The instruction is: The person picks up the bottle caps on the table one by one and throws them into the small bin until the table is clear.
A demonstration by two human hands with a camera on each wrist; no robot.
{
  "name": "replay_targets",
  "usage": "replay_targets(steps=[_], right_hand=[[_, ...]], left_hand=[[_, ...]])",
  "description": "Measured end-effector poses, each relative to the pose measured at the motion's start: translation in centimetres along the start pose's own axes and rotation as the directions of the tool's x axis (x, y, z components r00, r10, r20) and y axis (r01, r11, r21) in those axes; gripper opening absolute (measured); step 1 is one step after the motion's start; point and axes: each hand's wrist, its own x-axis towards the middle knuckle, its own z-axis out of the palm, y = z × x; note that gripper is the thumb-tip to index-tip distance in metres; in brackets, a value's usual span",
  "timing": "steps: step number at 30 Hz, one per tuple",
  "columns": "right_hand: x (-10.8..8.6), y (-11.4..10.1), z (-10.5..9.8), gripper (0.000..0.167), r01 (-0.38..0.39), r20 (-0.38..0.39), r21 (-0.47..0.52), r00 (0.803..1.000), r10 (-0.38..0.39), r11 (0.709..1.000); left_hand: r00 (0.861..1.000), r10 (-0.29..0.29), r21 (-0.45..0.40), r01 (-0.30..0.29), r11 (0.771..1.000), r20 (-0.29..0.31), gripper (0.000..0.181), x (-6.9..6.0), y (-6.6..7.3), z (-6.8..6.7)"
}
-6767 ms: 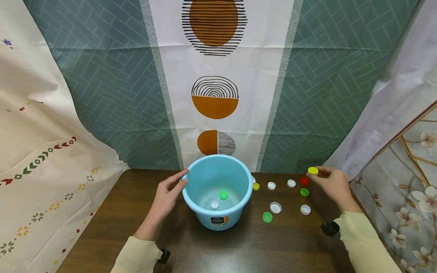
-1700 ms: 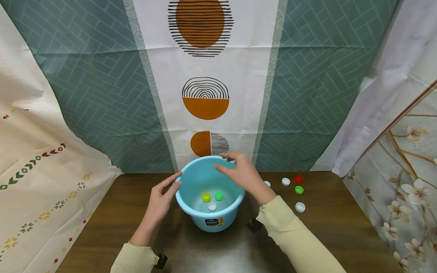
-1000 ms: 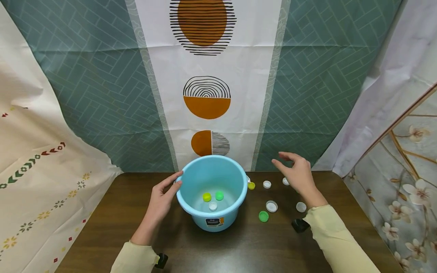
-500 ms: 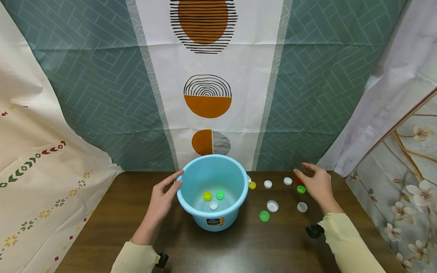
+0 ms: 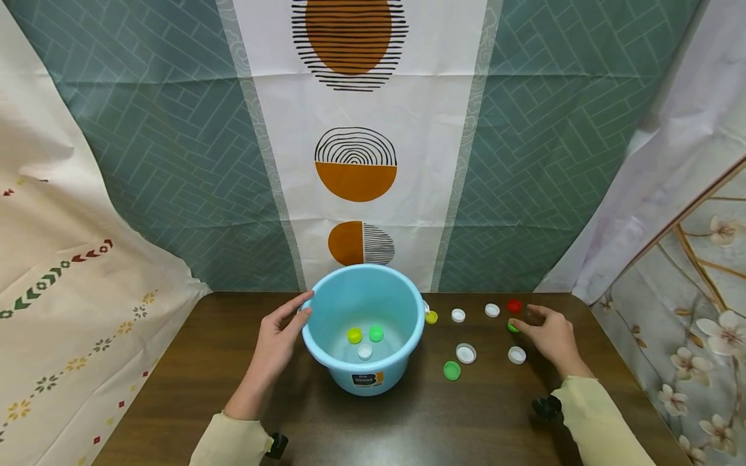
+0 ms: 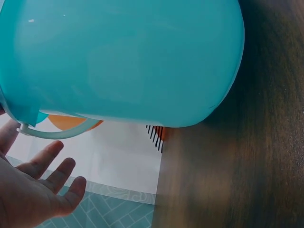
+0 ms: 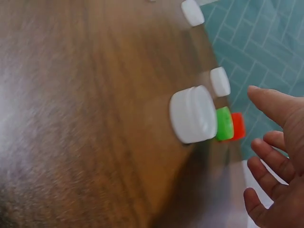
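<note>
Blue bucket [image 5: 364,298] with illegible label [image 5: 367,379]

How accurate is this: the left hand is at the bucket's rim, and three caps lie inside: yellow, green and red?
One colour is wrong: the head view shows a white cap, not a red one, with the yellow cap and green cap in the bucket. The left hand is where you say.

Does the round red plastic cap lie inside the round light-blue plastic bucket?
No, the red cap lies on the brown wooden table, right of the bucket.
</note>
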Motion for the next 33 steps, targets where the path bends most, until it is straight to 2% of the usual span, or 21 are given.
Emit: replay_targets(steps=[8, 27, 33], right_hand=[[-0.1, 1.5, 1.0, 0.081, 0.003, 0.043, -0.036, 0.999, -0.001, 0.999], [0.0, 1.7, 1.5, 0.059, -0.002, 0.066, -0.08, 0.998, 0.008, 0.997], [0.0, 1.7, 1.5, 0.057, -0.007, 0.081, -0.082, 0.997, 0.014, 0.997]], left_hand=[[1.0, -0.011, 0.013, 0.011, 1.0, -0.006, 0.037, 0.0, 0.0, 0.1], [1.0, -0.011, 0.023, 0.012, 1.0, -0.015, 0.037, -0.2, 0.1, 0.0], [1.0, -0.012, 0.007, 0.012, 1.0, -0.011, 0.037, -0.2, 0.1, 0.1]])
